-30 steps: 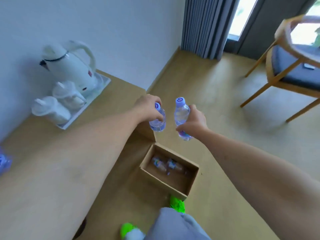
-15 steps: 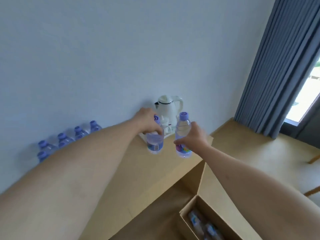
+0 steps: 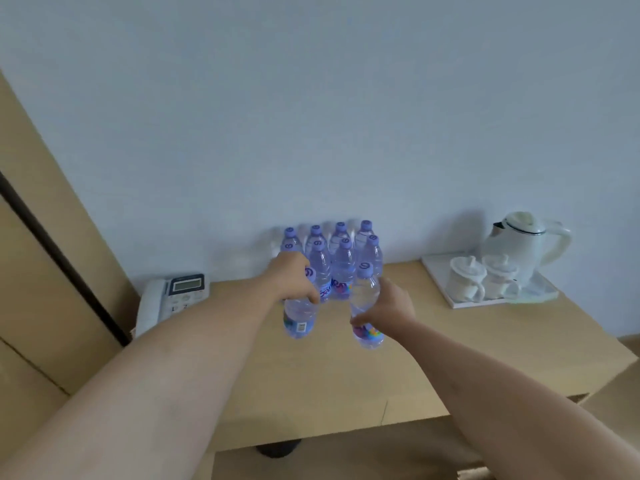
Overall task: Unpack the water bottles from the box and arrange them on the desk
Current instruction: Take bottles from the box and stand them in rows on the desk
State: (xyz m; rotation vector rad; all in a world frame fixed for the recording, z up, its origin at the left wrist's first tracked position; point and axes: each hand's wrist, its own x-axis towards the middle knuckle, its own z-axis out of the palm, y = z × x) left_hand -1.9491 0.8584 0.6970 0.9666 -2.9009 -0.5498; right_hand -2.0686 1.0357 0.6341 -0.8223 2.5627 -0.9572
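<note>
Fingers: left hand (image 3: 294, 277) wrapped over the neck of left bottle (image 3: 300, 318); right hand (image 3: 389, 306) curled round the body of right bottle (image 3: 365, 308).
Bottles: both upright over the desk (image 3: 433, 358), in front of the bottle cluster (image 3: 341, 252) at the wall.
Change: view swung left; box gone from frame, phone (image 3: 173, 297) now visible, kettle (image 3: 526, 244) off to the right.

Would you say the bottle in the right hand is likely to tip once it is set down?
Probably somewhat: the bottle in the right hand is tall and narrow. It looks full, so likely heavy for its size. Its clear plastic probably flexes under grip.
</note>
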